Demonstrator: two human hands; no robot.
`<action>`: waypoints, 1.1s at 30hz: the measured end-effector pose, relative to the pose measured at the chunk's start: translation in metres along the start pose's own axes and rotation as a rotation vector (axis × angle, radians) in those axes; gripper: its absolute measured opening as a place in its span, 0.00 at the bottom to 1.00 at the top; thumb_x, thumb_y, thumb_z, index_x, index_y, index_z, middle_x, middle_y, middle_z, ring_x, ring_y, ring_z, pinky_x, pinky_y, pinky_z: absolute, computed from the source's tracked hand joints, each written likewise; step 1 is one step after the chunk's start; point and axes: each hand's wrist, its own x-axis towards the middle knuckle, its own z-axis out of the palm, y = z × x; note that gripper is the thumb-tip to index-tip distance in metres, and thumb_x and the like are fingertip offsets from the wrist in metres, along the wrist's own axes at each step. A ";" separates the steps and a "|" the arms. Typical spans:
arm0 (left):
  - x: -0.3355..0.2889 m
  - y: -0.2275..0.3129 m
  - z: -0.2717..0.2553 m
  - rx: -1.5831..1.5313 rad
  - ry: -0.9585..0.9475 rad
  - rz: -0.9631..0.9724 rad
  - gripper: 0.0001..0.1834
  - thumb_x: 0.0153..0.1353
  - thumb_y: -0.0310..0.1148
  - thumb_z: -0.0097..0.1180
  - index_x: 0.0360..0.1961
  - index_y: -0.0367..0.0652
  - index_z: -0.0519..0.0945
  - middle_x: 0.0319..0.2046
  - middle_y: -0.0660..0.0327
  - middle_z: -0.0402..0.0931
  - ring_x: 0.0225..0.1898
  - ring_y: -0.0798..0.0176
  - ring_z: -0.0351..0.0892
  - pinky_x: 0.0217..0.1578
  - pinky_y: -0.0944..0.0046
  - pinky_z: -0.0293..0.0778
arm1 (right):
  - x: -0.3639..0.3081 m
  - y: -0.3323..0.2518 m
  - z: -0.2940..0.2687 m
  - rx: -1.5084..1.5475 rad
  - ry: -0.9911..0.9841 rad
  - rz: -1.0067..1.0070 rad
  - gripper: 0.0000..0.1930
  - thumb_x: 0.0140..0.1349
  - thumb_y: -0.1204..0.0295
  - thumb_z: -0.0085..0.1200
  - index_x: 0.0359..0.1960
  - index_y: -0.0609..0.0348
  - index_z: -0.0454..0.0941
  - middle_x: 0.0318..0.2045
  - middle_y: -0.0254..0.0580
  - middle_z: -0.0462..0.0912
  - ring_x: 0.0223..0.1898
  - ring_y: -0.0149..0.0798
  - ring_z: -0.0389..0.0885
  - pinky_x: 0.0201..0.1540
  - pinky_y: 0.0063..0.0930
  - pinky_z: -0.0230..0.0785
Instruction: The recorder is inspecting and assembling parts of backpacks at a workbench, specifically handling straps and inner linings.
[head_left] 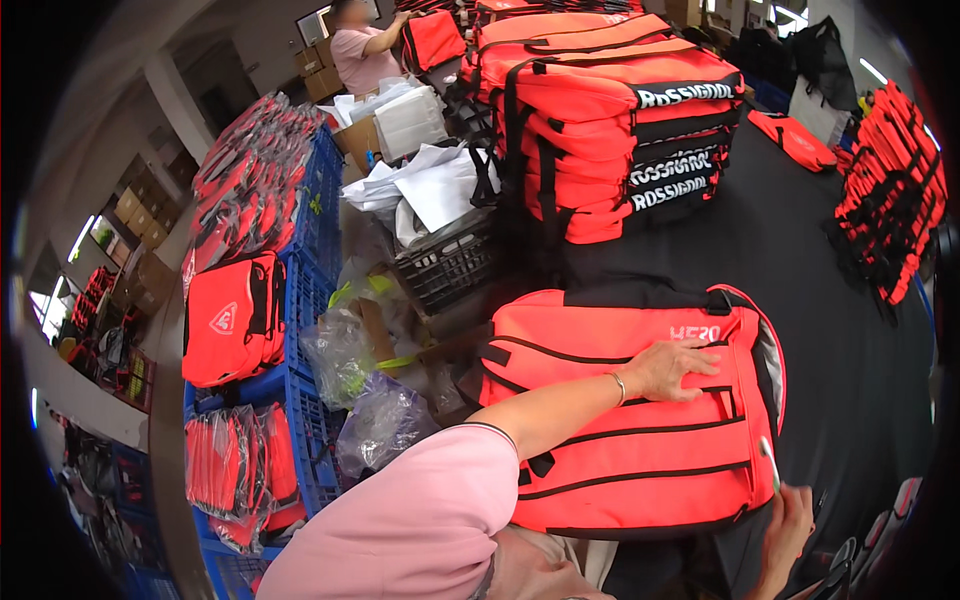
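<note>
A bright red-orange backpack (pixel 610 470) with black piping lies flat on the dark table in front of me. My left hand (pixel 668 372) rests on its upper part, fingers spread and holding nothing. At the bag's lower right corner, my right hand (pixel 792 525) is closed round a slim stick with a pale rounded end and a green part, which looks like a toothbrush (pixel 768 462). That end is at the bag's right edge. Along the right side, the bag's edge gapes a little, showing a pale lining.
A tall stack of similar bags (pixel 585 130) stands behind. Left are a black crate (pixel 450 270) with white sheets, clear plastic bags (pixel 385 420) and blue crates (pixel 312 345) of wrapped bags. More red bags (pixel 893 195) are piled at right. A person (pixel 362 50) in pink works at the back.
</note>
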 end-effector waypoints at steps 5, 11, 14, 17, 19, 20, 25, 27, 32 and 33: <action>0.007 0.003 0.006 -0.001 -0.029 -0.018 0.25 0.52 0.42 0.61 0.53 0.49 0.80 0.60 0.66 0.72 0.66 0.55 0.63 0.60 0.55 0.70 | -0.063 -0.049 -0.012 0.199 0.110 0.447 0.13 0.67 0.66 0.52 0.46 0.60 0.80 0.42 0.58 0.82 0.47 0.53 0.79 0.53 0.37 0.71; 0.001 0.004 0.002 0.033 -0.041 -0.020 0.26 0.52 0.43 0.61 0.54 0.50 0.79 0.60 0.67 0.72 0.66 0.56 0.63 0.59 0.56 0.71 | -0.157 -0.055 0.050 0.462 0.294 0.856 0.15 0.68 0.67 0.51 0.48 0.67 0.78 0.40 0.49 0.84 0.41 0.41 0.81 0.48 0.29 0.72; 0.000 0.000 0.015 -0.009 -0.039 -0.027 0.26 0.51 0.43 0.62 0.53 0.49 0.80 0.59 0.66 0.73 0.66 0.55 0.63 0.59 0.55 0.71 | -0.276 0.018 0.081 0.183 0.732 0.757 0.15 0.66 0.69 0.54 0.50 0.65 0.78 0.32 0.48 0.82 0.29 0.37 0.77 0.33 0.25 0.72; 0.008 0.000 0.022 -0.010 -0.001 0.045 0.26 0.49 0.42 0.63 0.52 0.47 0.80 0.55 0.60 0.76 0.61 0.51 0.69 0.59 0.54 0.69 | -0.285 -0.022 0.025 0.398 0.903 1.169 0.13 0.64 0.73 0.56 0.49 0.64 0.77 0.29 0.44 0.80 0.21 0.32 0.72 0.21 0.23 0.66; 0.007 -0.022 0.033 -0.100 0.093 0.135 0.28 0.48 0.41 0.65 0.51 0.43 0.79 0.52 0.54 0.77 0.56 0.49 0.73 0.58 0.51 0.69 | -0.366 0.068 0.039 0.634 1.018 1.306 0.14 0.63 0.75 0.54 0.50 0.61 0.77 0.44 0.44 0.81 0.39 0.38 0.79 0.38 0.31 0.72; -0.006 -0.027 0.014 -0.058 0.027 0.027 0.27 0.48 0.41 0.65 0.51 0.42 0.79 0.52 0.52 0.77 0.56 0.49 0.73 0.58 0.52 0.69 | -0.303 0.027 0.030 0.654 0.815 1.357 0.21 0.66 0.70 0.54 0.60 0.60 0.70 0.52 0.42 0.79 0.43 0.34 0.79 0.45 0.28 0.73; 0.012 -0.009 -0.001 0.157 0.016 0.113 0.23 0.53 0.35 0.65 0.52 0.46 0.80 0.57 0.58 0.75 0.65 0.53 0.66 0.64 0.55 0.61 | -0.254 0.032 0.005 0.647 0.877 1.176 0.20 0.68 0.74 0.50 0.62 0.64 0.68 0.46 0.40 0.78 0.35 0.27 0.77 0.36 0.21 0.74; 0.012 -0.006 0.005 0.106 -0.037 0.101 0.24 0.53 0.34 0.65 0.53 0.48 0.80 0.58 0.58 0.74 0.64 0.52 0.66 0.65 0.55 0.61 | -0.241 0.044 0.003 0.617 0.888 1.164 0.20 0.68 0.75 0.50 0.61 0.66 0.69 0.42 0.38 0.78 0.32 0.25 0.75 0.34 0.19 0.72; 0.013 0.003 0.009 0.077 -0.028 0.058 0.23 0.53 0.34 0.65 0.53 0.48 0.81 0.57 0.58 0.75 0.64 0.52 0.68 0.64 0.55 0.62 | -0.247 0.099 0.007 0.528 0.879 1.163 0.20 0.66 0.75 0.52 0.59 0.69 0.70 0.36 0.38 0.79 0.30 0.25 0.76 0.31 0.18 0.71; 0.011 0.000 0.011 0.077 -0.025 0.069 0.23 0.53 0.34 0.66 0.52 0.48 0.81 0.57 0.58 0.75 0.63 0.52 0.68 0.64 0.55 0.62 | -0.250 0.112 0.011 0.499 0.862 1.179 0.20 0.66 0.75 0.52 0.59 0.69 0.70 0.36 0.38 0.79 0.30 0.25 0.77 0.31 0.18 0.72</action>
